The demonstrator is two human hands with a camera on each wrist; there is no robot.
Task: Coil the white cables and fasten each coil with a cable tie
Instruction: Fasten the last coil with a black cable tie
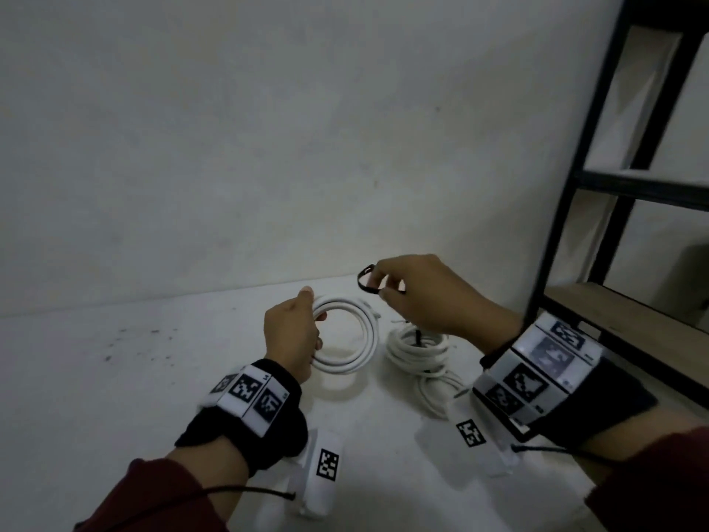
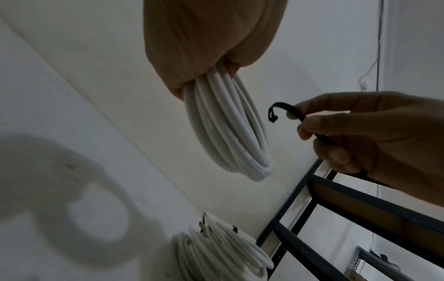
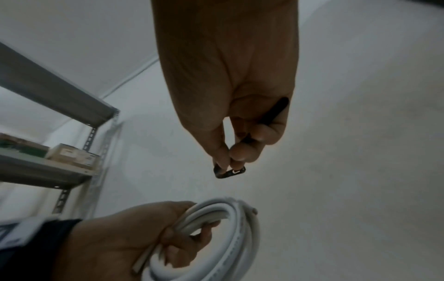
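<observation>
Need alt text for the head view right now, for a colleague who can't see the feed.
Over a white table, the left hand grips a coiled white cable while the right hand pinches a black cable tie just above it, not yet around it. Another white coil lies beneath the right hand; black shelving stands at right.

Head camera looking down from above the round white cable coil (image 1: 345,335), left wrist camera facing it edge-on from close below (image 2: 228,125), right wrist camera viewing it from nearby (image 3: 221,239), all three sharing that coil
</observation>
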